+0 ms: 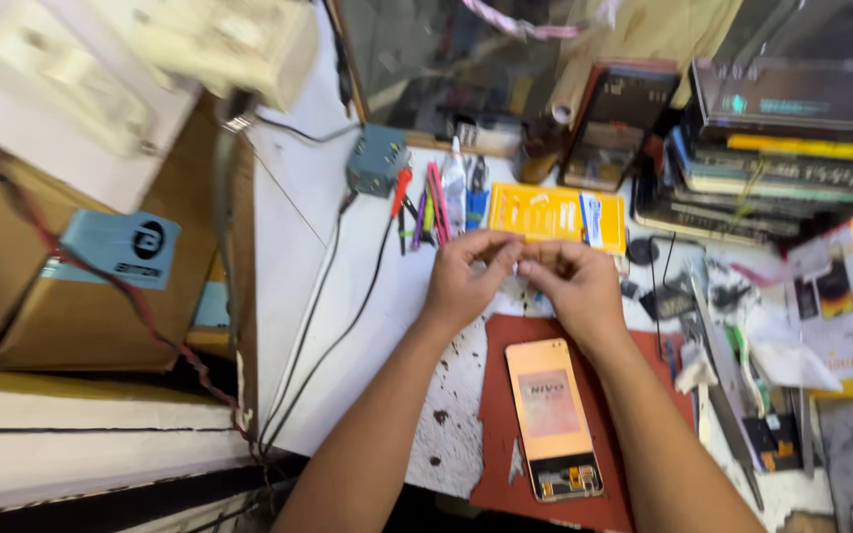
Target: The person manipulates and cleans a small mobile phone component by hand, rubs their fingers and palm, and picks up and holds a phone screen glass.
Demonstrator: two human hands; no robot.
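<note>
On a cluttered white workbench [348, 326], the left hand [461, 276] and right hand [575, 281] meet fingertip to fingertip, pinching a small item too tiny to identify, above the phone screen [553, 419] lying on the red mat [494, 415] below the fingers.

Reds, yellows and speckled white on the bench

The bench [367, 326] is white with dark brown speckles toward its near edge. The mat [496, 415] there is brick red, and the phone [553, 418] on it shows a pale orange face with a pinkish panel and a black strip at its near end. Toward the far edge lie a bright yellow packet [545, 212] with a blue-and-white tag, and pens [425, 207] in red, pink, purple and green. The cables [323, 316] are black. The box [841, 296] at the right edge is white edged in yellow.
</note>
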